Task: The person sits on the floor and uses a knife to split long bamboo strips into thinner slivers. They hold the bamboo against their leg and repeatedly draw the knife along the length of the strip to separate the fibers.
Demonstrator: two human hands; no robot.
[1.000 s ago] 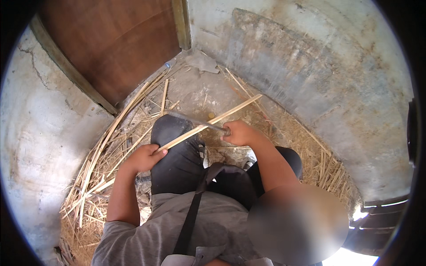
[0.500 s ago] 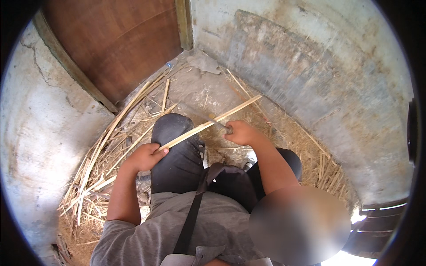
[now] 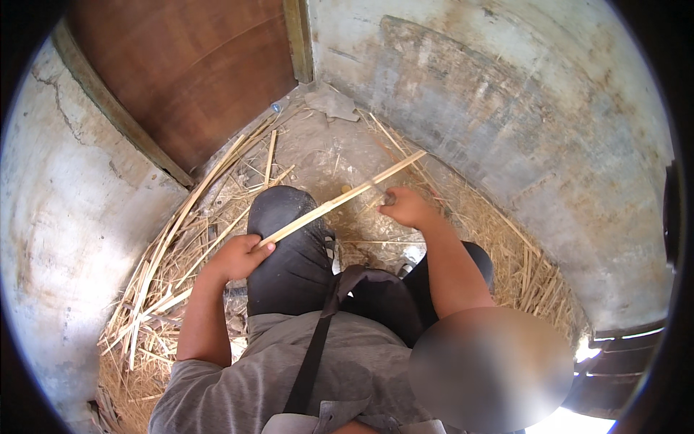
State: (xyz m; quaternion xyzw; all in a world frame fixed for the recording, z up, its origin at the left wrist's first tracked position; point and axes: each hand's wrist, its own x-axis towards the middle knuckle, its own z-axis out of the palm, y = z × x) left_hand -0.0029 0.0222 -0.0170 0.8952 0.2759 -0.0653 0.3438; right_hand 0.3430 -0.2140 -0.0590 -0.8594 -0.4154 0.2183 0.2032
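Between both hands' fingers (image 3: 254, 248), cane strip (image 3: 340, 202).

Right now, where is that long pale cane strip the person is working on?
In the head view, the cane strip runs slantwise across the raised left knee, held by the left hand and right hand.

Rough grey plastered walls (image 3: 520, 130), stained and cracked, curve around a dusty concrete floor (image 3: 325, 155). A reddish-brown wooden door (image 3: 188, 72) in a weathered timber frame (image 3: 298, 36) stands at the top left. Dry yellow straw and split cane stalks (image 3: 159, 267) litter the floor along the walls; bright daylight, hard glare lower right.
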